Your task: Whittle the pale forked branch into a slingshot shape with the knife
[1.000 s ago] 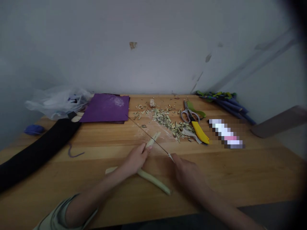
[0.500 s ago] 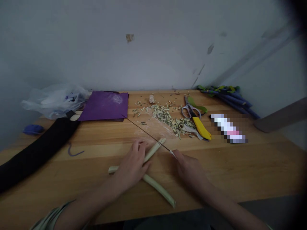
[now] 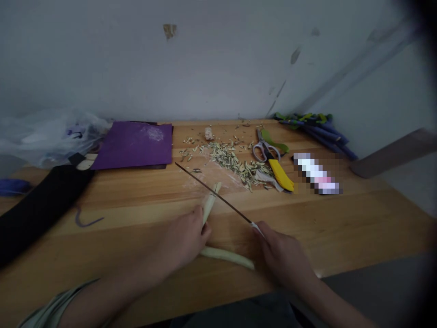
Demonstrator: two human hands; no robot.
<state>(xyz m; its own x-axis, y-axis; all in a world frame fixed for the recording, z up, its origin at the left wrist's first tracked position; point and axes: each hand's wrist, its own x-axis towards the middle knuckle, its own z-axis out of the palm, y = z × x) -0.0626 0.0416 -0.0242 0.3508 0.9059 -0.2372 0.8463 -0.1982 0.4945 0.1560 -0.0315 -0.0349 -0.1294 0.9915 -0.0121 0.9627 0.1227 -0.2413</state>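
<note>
My left hand [image 3: 187,234] is closed round a pale green stalk [image 3: 210,200] that points up and away from me. A second pale stalk [image 3: 230,256] lies under that hand and sticks out to the right along the wood. My right hand [image 3: 282,248] grips the light handle of a long thin blade [image 3: 213,191]. The blade slants up to the left and crosses the first stalk near its far end. Beyond the hands lies a heap of small green-white slivers [image 3: 232,161].
Purple sheets [image 3: 136,146], a plastic bag [image 3: 51,136] and a black sleeve-like object [image 3: 44,209] lie left. Scissors [image 3: 264,148], a yellow-handled cutter [image 3: 282,175], a pixelated item [image 3: 317,175] and bluish stems [image 3: 321,132] lie right on the wooden table [image 3: 358,214].
The view has tilted and shifted slightly. My left hand now wraps more tightly round the first stalk, which stands steeper. The second stalk's left end is now hidden.
</note>
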